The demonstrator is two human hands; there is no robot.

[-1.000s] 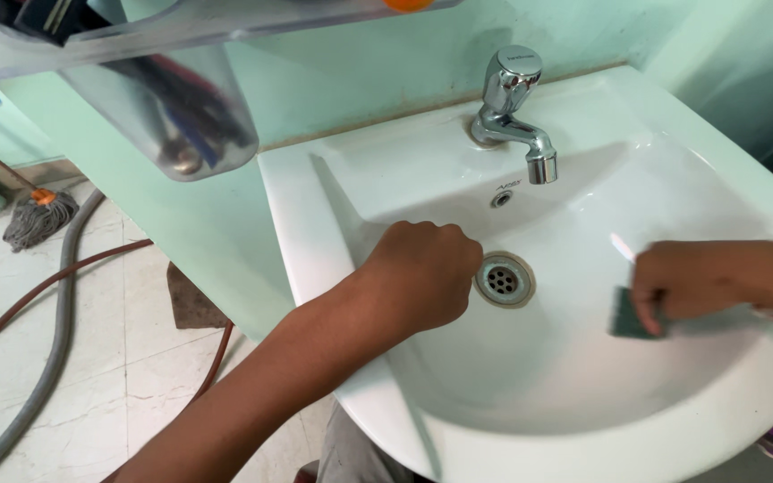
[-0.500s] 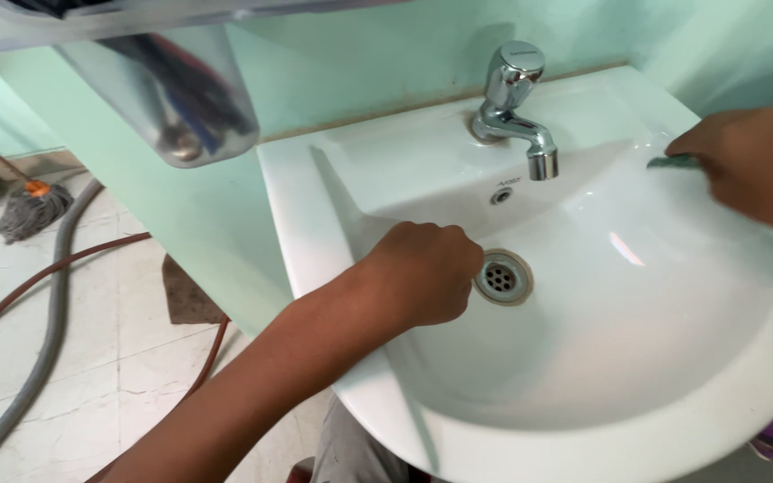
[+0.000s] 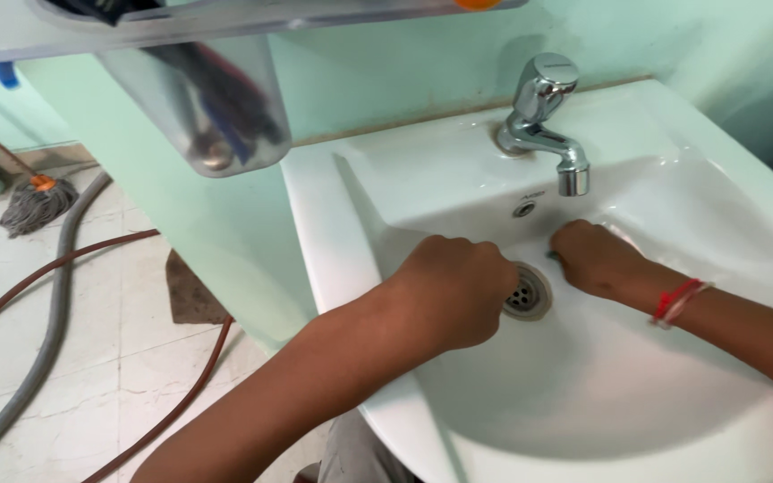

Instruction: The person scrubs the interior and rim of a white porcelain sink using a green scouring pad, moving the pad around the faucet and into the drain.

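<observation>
Both hands are down in the white sink (image 3: pixel 333 233), working at the drain (image 3: pixel 530 293) in the bowl's centre: the left hand (image 3: pixel 454 291) is clenched in a fist touching the drain's left edge, and the right hand (image 3: pixel 594 258) is curled just beside its upper right. Whether either fist holds anything cannot be told. Judged as scrubbing around the drain under the tap (image 3: pixel 543 121); the next move calls for close, firm strokes around the metal ring.
</observation>
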